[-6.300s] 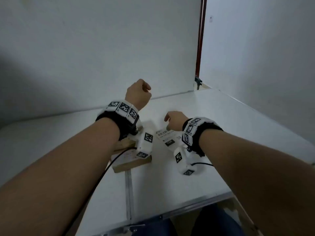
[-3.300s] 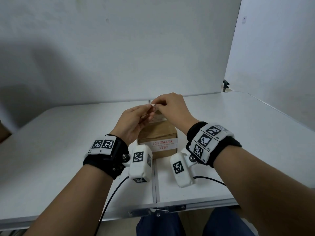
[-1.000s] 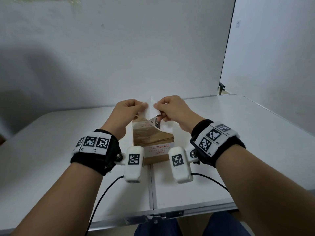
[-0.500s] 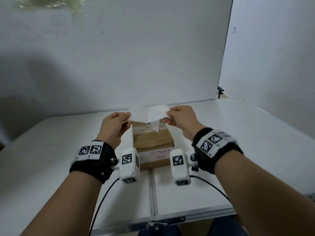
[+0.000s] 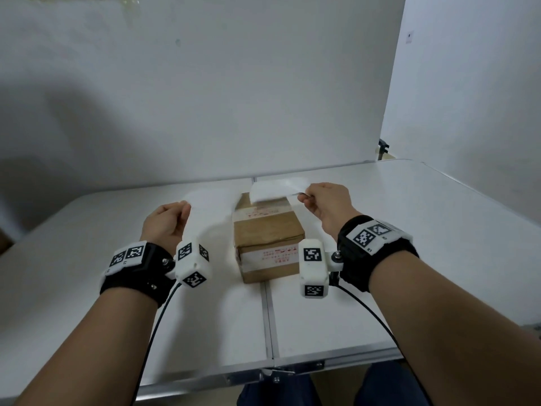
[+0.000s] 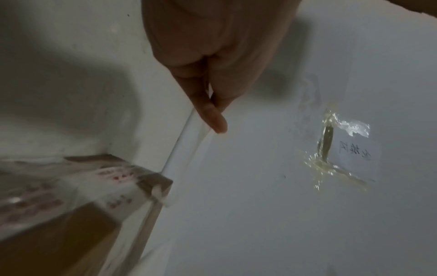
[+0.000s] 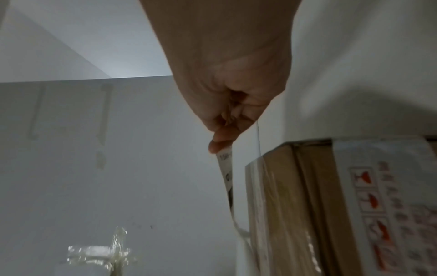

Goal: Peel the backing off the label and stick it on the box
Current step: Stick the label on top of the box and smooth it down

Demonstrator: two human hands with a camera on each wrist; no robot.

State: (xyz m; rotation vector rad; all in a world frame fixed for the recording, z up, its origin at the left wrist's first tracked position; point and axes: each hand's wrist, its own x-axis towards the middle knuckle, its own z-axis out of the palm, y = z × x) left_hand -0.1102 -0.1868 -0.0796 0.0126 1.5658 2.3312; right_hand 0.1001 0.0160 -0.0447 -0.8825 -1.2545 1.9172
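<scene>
A brown cardboard box [image 5: 268, 232] with white tape printed in red stands on the white table [image 5: 409, 230] between my hands. My left hand [image 5: 183, 208] pinches a blank white backing sheet [image 5: 210, 200] just left of the box. My right hand [image 5: 307, 197] pinches the label [image 5: 278, 190] by its right end and holds it above the far end of the box. In the right wrist view my right hand [image 7: 222, 138] grips the label [image 7: 225, 177] edge-on, print visible, beside the box [image 7: 331, 205]. In the left wrist view my left hand [image 6: 212, 112] holds the backing [image 6: 182, 142] near the box [image 6: 59, 205].
A metal seam [image 5: 268, 317] runs down the middle of the folding table towards its front edge. White walls stand close behind the table. Yellowed tape residue [image 6: 331, 149] clings to the wall. Black cables hang from both wrist units.
The label and its backing have come fully apart. My left hand has carried the backing leftwards, and my right hand has drawn the label to the right over the box.
</scene>
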